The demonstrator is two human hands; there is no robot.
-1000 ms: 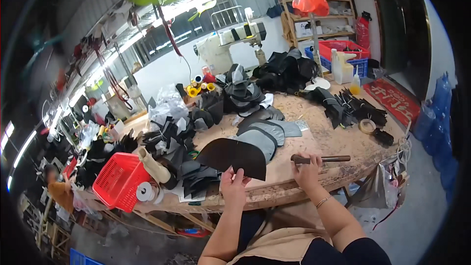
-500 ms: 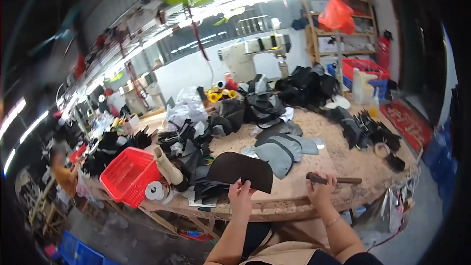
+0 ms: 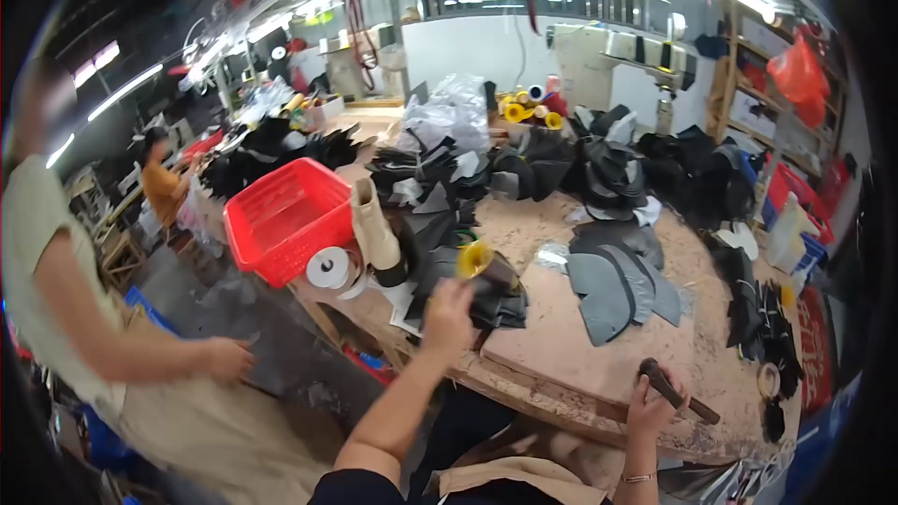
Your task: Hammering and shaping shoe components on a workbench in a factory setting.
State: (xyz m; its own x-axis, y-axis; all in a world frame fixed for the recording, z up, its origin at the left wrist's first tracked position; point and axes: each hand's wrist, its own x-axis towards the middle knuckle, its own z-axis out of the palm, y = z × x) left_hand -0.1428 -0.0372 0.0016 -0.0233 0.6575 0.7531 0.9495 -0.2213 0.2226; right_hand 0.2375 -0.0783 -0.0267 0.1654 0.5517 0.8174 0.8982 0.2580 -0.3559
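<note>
My left hand is raised over the near side of the workbench, blurred by motion, its fingers closed at a yellow-ended roll. The roll's brownish body is partly hidden and smeared, just above a stack of dark cut panels. Farther right, my right hand grips a dark stick-like tool with a thicker rounded end, slanting down to the right near the bench's front edge. Between my hands, a little farther back, grey curved panels lie overlapped on a pale board.
Left of the stack stand a beige boot-shaped form, a white spool and a red basket. Dark pieces and a sewing machine are behind. A person stands close at my left; another is farther back.
My view has swung left, bringing the standing person in. The dark brown panel is no longer held up in my left hand, which is now at the yellow-ended roll. My right hand keeps the tool, now tilted.
</note>
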